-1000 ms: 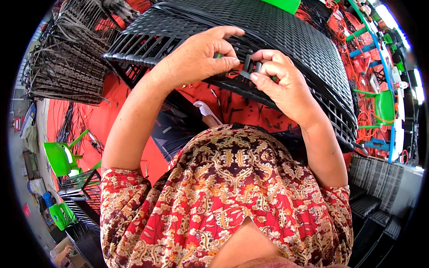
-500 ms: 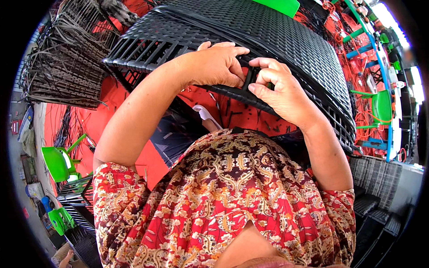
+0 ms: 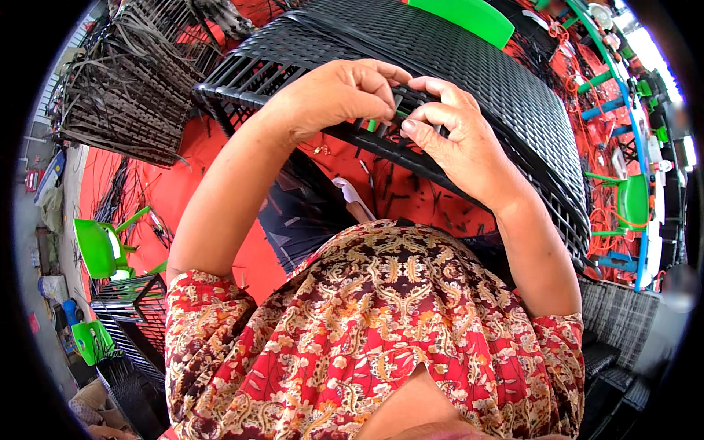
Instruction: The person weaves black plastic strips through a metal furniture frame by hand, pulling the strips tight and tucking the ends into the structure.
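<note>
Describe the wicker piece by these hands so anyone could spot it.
Over the red floor covering, at top centre, stands a black wicker furniture piece. The left hand and right hand are at its near edge. Unlike the wickerwork at left, shaggy with loose strips, its broad surface is tightly woven.

1. Bright, whitish light is filling the scene, and a strip of light (image 3: 664, 70) at the upper right is burning out into white glare.
2. The black woven panel (image 3: 455, 62) is catching a pale sheen across its strands, while its underside is falling into shadow.
3. Straight edges are bowing near the rim, as the blue rail (image 3: 644, 253) is showing.
4. A hazy smudge (image 3: 680, 287) is blurring the far right; the left hand (image 3: 334, 95) and right hand (image 3: 462, 139) are appearing fairly sharp.
</note>
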The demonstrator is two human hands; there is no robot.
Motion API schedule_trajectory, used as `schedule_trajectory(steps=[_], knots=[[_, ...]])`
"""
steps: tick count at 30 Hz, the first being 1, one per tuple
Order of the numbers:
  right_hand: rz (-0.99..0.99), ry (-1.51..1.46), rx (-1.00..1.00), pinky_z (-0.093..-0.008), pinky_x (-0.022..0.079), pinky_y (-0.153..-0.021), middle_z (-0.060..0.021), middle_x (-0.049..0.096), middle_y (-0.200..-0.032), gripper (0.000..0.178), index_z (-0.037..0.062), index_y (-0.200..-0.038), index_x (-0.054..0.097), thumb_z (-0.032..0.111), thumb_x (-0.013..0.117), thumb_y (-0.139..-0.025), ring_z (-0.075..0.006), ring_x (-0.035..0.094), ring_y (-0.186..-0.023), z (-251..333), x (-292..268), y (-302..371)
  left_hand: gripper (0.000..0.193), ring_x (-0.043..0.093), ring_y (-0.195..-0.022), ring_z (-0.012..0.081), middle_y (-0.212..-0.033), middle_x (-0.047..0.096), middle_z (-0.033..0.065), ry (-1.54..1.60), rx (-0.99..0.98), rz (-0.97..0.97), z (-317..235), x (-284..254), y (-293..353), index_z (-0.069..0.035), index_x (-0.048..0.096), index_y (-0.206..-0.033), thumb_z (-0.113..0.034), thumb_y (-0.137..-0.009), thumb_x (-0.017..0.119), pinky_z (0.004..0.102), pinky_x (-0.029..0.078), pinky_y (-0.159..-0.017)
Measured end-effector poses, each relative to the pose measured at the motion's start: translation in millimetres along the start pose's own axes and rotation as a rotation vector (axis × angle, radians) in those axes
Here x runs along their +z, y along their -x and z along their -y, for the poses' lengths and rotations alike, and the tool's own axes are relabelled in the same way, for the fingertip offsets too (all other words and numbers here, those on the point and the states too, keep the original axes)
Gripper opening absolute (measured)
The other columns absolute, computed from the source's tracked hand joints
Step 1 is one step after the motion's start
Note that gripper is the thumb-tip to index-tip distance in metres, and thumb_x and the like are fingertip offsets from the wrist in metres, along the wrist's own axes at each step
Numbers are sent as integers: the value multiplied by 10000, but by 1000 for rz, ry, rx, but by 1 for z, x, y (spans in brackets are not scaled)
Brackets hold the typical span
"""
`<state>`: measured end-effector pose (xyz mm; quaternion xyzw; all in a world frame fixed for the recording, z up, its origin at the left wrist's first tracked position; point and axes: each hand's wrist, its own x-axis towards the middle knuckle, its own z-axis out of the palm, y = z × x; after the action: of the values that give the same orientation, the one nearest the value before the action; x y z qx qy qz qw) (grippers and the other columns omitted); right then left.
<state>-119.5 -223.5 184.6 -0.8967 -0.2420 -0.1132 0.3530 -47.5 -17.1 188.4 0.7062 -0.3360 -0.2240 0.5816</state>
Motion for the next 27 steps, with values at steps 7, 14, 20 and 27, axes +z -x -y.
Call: schedule_trajectory(steps=[7, 14, 20, 27], knots=[[169, -349, 201, -274, 480, -710, -171, 541, -1090, 188, -4, -736, 632, 140, 635, -857, -164, 590, -841, -15, 2, -6, 132, 430, -1257, 287, -1388, 427, 155, -839, 259, -24, 18, -17, 5, -91, 707, -846, -198, -817, 635, 352, 314, -1040], [104, -391, 311, -328, 445, -839, -167, 523, -1177, 203, 10, -678, 551, 128, 669, -793, -222, 553, -1018, -19, 2, 0, 238, 199, -1391, 348, -1479, 292, 165, -933, -37, 234, 11, 0, -9, -169, 702, -917, -345, -870, 549, 601, 106, -1074], [149, -209, 162, -381, 396, -930, -187, 501, -1228, 169, 34, -725, 586, 153, 676, -806, -301, 497, -1108, -20, 6, 2, 221, 211, -1385, 349, -1461, 328, 162, -838, -9, 239, 15, -1, -11, -170, 708, -881, -348, -851, 582, 586, 104, -1074], [48, -53, 53, -399, 391, -945, -175, 500, -1234, 148, 52, -846, 622, 183, 684, -814, -318, 481, -1128, -11, 5, -4, 137, 396, -1269, 230, -1170, 592, 129, -364, 26, 204, 19, -9, -17, -35, 698, -755, -171, -751, 675, 396, 336, -1004]])
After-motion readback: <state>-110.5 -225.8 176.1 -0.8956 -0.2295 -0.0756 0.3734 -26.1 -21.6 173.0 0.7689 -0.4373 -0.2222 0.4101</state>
